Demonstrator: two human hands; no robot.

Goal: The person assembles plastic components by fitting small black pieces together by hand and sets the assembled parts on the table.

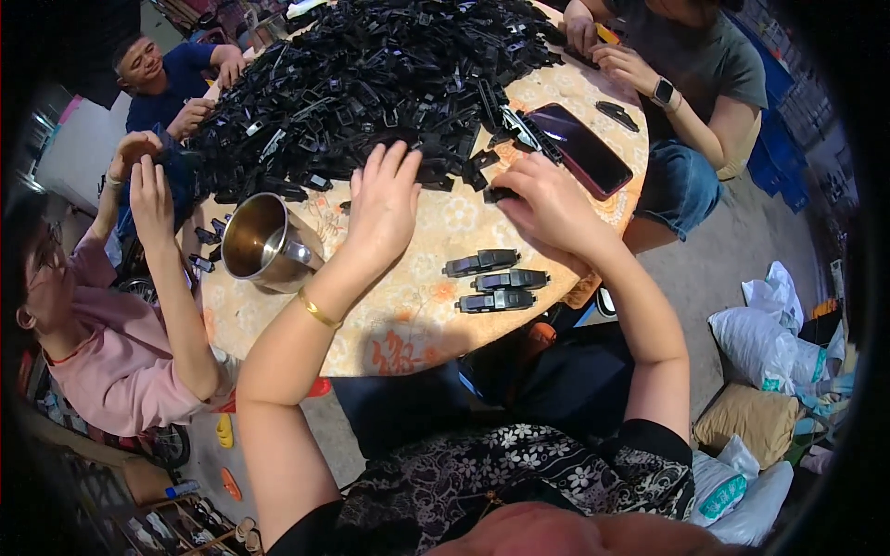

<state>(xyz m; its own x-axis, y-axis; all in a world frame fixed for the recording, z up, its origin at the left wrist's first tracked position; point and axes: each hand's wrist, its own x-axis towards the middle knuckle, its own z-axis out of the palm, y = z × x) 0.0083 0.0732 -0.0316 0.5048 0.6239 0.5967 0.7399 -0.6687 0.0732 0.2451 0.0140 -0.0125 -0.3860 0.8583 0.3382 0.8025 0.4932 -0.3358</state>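
A large heap of small black plastic parts (371, 74) covers the far side of the round table. My left hand (385, 204) reaches to the near edge of this heap, its fingers stretched out over the parts; nothing shows in its grip. To its right, my right hand (547, 204) is bent over the tabletop with its fingers closed on a black plastic part (502, 195), mostly hidden beneath them. Three longer black plastic pieces (501, 279) lie in a stack-like row on the cloth, nearer to me than my right hand.
A metal mug (269, 243) stands left of my left forearm. Beyond my right hand lies a dark phone (582, 148) in a reddish case. The patterned tablecloth (371, 315) covers the table. Co-workers sit at left, far left and far right; filled sacks (756, 347) are on the floor.
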